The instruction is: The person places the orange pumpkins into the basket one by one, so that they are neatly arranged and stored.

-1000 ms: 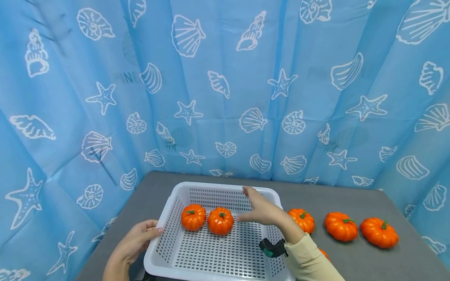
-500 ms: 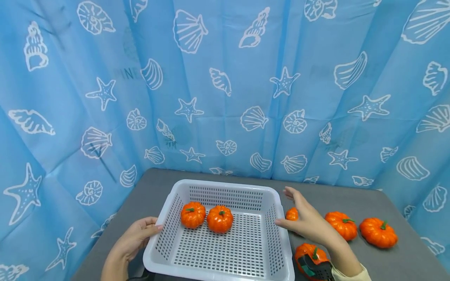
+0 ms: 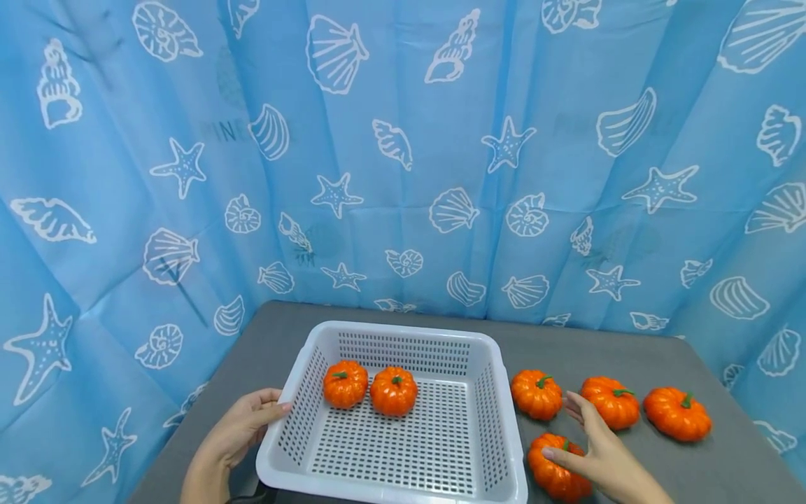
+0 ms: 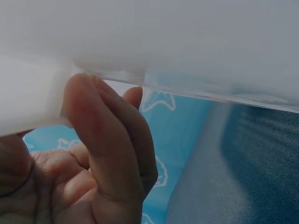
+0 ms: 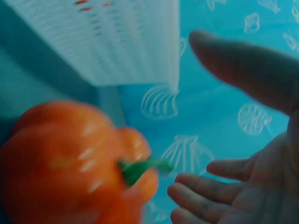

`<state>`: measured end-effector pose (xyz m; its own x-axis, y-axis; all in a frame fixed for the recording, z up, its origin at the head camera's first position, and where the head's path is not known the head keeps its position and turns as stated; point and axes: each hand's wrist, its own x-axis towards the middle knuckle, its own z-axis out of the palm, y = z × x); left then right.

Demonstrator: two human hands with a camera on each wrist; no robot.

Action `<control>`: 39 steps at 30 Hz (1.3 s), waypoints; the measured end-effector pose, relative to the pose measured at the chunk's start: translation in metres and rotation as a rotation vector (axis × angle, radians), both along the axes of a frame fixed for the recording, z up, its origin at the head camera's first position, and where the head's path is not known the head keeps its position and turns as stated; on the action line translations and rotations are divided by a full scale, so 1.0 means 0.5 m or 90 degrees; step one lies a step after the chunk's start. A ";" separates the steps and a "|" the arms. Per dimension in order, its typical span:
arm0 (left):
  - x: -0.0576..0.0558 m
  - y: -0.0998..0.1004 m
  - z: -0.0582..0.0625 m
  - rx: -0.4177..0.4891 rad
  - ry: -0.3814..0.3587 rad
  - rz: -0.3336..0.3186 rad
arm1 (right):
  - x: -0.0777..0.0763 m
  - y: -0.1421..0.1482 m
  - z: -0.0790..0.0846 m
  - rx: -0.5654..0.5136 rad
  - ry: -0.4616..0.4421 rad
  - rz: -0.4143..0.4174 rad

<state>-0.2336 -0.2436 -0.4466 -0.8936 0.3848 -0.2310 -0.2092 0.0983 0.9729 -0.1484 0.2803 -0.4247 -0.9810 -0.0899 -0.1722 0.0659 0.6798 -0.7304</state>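
My left hand (image 3: 242, 430) grips the left rim of a white perforated plastic basket (image 3: 403, 492), thumb over the edge and fingers curled beneath it in the left wrist view. Inside the basket, toward the back left, sit two small orange pumpkins with green stems, a left pumpkin (image 3: 345, 385) and a right pumpkin (image 3: 393, 392). To the basket's right, my right hand (image 3: 598, 451) hovers over a front pumpkin (image 3: 554, 467), thumb and fingers spread apart. In the right wrist view the hand (image 5: 247, 186) is open beside that pumpkin (image 5: 70, 163) and its stem, holding nothing.
Behind the front pumpkin, a row of three more pumpkins lies on the grey table (image 3: 585, 343): a near one (image 3: 536, 395), a middle one (image 3: 609, 402) and a far right one (image 3: 677, 414). A blue curtain (image 3: 403, 161) with white shell prints hangs behind the table.
My right hand has moved out from over the basket, rightward and then down toward the front pumpkin. The left hand stays on the rim, and the two pumpkins in the basket stay put.
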 end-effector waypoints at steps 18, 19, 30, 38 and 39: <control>0.000 0.001 -0.004 -0.003 -0.015 0.008 | 0.024 0.083 -0.159 -0.150 -0.033 0.029; -0.001 0.001 -0.003 -0.004 -0.016 0.009 | 0.023 0.083 -0.160 -0.154 -0.045 0.025; 0.001 -0.003 0.000 -0.011 -0.004 0.006 | 0.023 0.054 -0.159 -0.062 -0.082 -0.036; 0.001 -0.002 -0.001 -0.011 0.000 0.008 | 0.022 0.046 -0.152 -0.078 -0.108 -0.055; 0.001 -0.001 -0.001 -0.012 0.000 0.009 | 0.022 0.046 -0.152 -0.077 -0.111 -0.056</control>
<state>-0.2331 -0.2442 -0.4471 -0.8986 0.3682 -0.2387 -0.2112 0.1140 0.9708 -0.1373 0.3035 -0.5005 -0.9424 -0.0362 -0.3326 0.2530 0.5737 -0.7790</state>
